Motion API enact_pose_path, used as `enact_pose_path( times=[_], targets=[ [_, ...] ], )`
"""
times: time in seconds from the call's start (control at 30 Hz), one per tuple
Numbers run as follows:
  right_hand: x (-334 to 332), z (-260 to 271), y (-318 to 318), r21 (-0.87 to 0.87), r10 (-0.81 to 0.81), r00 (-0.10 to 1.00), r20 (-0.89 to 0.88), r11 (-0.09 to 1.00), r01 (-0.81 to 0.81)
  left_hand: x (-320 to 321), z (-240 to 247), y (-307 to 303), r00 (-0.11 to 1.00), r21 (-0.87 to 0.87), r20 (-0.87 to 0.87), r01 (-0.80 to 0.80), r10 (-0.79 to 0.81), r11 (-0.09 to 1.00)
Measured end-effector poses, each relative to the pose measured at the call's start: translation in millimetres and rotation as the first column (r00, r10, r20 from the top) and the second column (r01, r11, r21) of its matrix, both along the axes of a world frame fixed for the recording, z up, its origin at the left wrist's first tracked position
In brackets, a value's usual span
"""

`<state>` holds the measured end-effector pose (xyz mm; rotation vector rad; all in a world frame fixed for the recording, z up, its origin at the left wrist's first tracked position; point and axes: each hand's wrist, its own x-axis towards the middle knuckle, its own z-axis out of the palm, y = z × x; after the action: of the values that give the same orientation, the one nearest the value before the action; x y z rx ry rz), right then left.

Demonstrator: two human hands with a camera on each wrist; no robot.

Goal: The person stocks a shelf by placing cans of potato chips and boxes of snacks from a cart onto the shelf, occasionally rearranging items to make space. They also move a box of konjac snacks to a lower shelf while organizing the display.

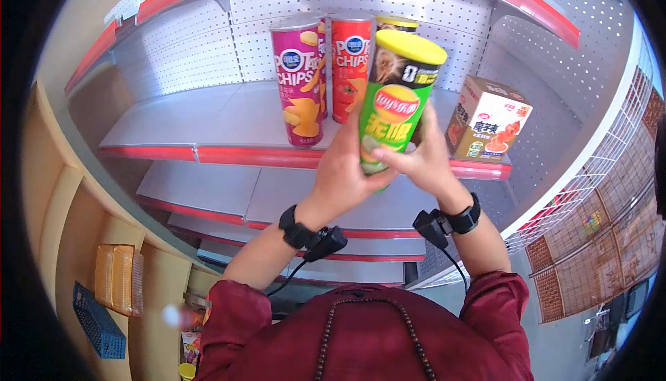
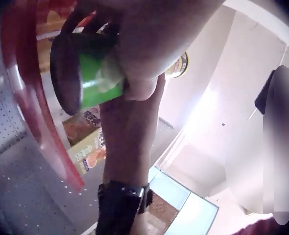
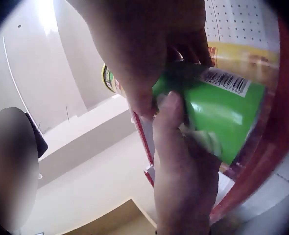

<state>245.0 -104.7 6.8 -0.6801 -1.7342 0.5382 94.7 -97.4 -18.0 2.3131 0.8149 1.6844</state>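
Both hands hold a green chip can with a yellow lid, tilted in front of the shelf. My left hand grips its left side low down, while my right hand wraps the right side, the thumb across the front. The can's dark bottom end faces the left wrist view; a barcode shows on the green side in the right wrist view. Behind it stand a purple chip can with another purple can partly hidden, a red chip can, and a yellow-lidded can, mostly covered.
A white and brown snack box stands right of the cans on the red-edged shelf. Lower shelves step down below it. A white wire rack borders the right; a blue basket sits in wooden shelving at lower left.
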Motion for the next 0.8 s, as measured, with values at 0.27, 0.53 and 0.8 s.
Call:
enact_pose_path(
  times=[0.27,0.53,0.8],
  targets=[
    [61,35,7,0.281,-0.445,0.895,0.004,0.860,0.426,78,27,32,0.998,-0.184,-0.067,-0.023,0.011,0.983],
    [89,96,20,0.648,-0.812,0.554,0.184,0.524,0.553,113,1,65,0.988,-0.104,-0.074,-0.141,0.133,0.985],
    [101,114,49,0.446,-0.713,0.537,0.451,0.701,0.557,99,8,47,0.937,-0.133,-0.266,-0.267,0.225,0.954]
  ],
)
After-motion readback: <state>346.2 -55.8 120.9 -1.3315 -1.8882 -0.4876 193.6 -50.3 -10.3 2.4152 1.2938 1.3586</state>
